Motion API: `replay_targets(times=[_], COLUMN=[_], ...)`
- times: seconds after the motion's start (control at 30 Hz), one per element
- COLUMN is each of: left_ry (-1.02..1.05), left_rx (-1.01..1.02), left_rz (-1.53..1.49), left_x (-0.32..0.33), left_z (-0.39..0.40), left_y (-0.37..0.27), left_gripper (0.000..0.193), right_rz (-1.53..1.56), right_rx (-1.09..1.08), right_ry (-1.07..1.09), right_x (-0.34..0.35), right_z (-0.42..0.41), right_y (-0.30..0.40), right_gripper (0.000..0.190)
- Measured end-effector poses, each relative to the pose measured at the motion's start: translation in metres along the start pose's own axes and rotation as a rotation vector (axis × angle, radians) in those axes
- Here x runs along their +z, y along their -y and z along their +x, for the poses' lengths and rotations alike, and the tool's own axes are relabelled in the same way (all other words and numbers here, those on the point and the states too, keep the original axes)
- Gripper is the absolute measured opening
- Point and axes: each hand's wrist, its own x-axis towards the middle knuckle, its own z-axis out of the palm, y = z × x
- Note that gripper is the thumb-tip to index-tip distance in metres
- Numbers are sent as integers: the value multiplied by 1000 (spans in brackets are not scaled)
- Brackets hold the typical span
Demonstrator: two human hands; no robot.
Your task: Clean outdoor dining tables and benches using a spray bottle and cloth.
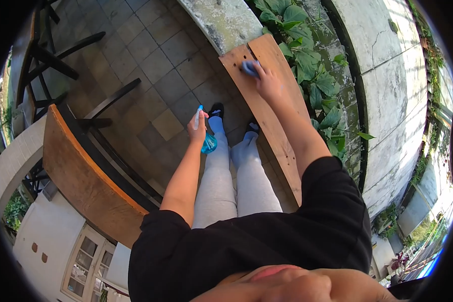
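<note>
My right hand (268,83) is closed around a bunched blue-grey cloth (250,68), pressed against the far end of a wooden plank bench top (245,87). Small dark holes and a gap between boards show in the wood near the cloth. In my left hand (197,128) is a spray bottle with a white and light-blue trigger head (200,112) and a translucent blue body (209,144). The bottle is held over the tiled floor, in front of my legs and away from the bench.
A weathered concrete ledge (230,22) adjoins the bench's far end. Leafy plants (317,75) grow along its right side, before a stained wall (389,87). To the left stand a wooden table (87,177) and dark wooden legs (64,56) on the tiled floor (154,68).
</note>
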Motion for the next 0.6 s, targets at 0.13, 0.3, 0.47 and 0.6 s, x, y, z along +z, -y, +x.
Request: replay_targets(times=[0.13, 0.3, 0.47, 0.6], left_ry=[-44, -68, -65, -43], left_rx=[-67, -127, -167, -77], left_rz=[-3, -42, -62, -61], left_x=[-11, -17, -20, -19], left_z=[0, -2, 2, 18], left_y=[13, 18, 3, -20], left_gripper=[45, 47, 47, 47], right_rz=[-64, -192, -214, -240], right_rx=[55, -149, -207, -284], right_ry=[-3, 132, 379, 329], right_x=[9, 23, -3, 3], right_z=[77, 7, -108, -87], right_y=[38, 14, -28, -29], right_gripper=[51, 45, 44, 45])
